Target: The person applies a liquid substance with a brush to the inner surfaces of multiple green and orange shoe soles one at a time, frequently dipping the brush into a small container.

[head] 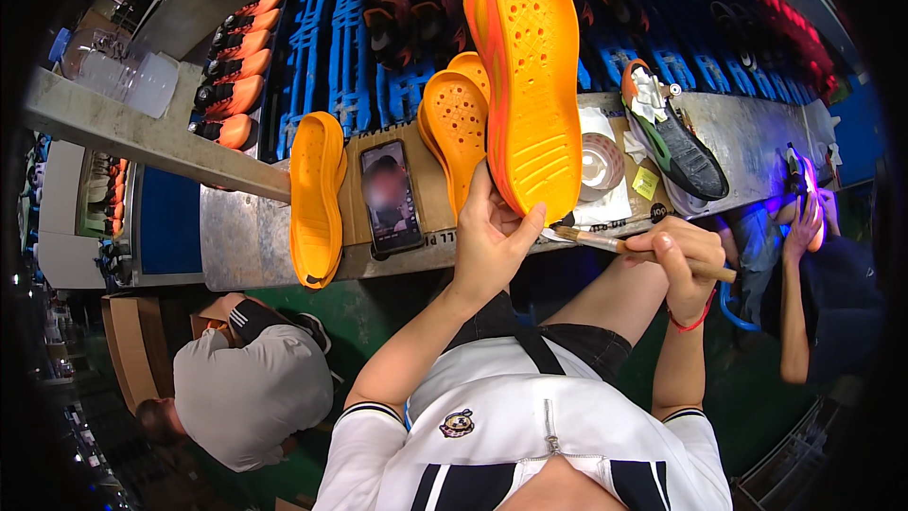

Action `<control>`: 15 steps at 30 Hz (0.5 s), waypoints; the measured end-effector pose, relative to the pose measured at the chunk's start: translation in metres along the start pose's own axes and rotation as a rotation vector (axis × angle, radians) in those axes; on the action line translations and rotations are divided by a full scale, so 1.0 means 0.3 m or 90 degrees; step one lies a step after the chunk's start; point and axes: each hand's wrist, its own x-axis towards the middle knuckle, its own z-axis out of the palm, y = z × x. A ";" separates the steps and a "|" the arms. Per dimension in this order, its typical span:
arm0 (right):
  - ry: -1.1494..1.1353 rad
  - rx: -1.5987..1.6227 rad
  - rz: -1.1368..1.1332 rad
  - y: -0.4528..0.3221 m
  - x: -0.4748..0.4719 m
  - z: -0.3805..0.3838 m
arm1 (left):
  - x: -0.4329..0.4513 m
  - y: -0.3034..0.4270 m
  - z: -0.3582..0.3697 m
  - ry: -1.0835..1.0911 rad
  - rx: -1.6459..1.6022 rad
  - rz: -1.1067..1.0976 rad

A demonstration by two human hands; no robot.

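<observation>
An orange-yellow shoe sole (543, 92) is held up by its near end in my left hand (489, 245), its hollow side facing me. My right hand (677, 259) grips a wooden-handled brush (603, 241), whose bristles are at the sole's near tip, beside a small dark patch. More orange-yellow soles (454, 121) lie on the cardboard behind the held one. Another sole (312, 199) stands at the left of the bench, with a dark mark at its near end.
A phone (391, 195) lies on cardboard. A tape roll (601, 163) and a black-and-green shoe sole (684, 149) are to the right. Blue racks (333, 50) run behind the metal bench (241, 234). One person (248, 390) bends at lower left; another (830, 291) works at right.
</observation>
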 end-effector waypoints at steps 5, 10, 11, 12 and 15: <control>-0.036 -0.032 -0.033 0.007 0.014 -0.009 | -0.001 0.005 0.006 -0.004 0.020 -0.006; -0.001 -0.024 -0.052 0.015 0.013 -0.007 | 0.002 0.007 0.008 -0.011 0.043 0.013; -0.013 -0.021 -0.050 0.015 0.008 -0.011 | 0.001 0.006 0.009 -0.009 0.043 0.012; -0.025 -0.017 -0.050 0.015 0.004 -0.018 | -0.001 0.004 0.010 -0.006 0.044 0.013; -0.004 0.001 -0.046 0.022 -0.004 -0.021 | -0.001 0.005 0.014 -0.007 0.040 0.017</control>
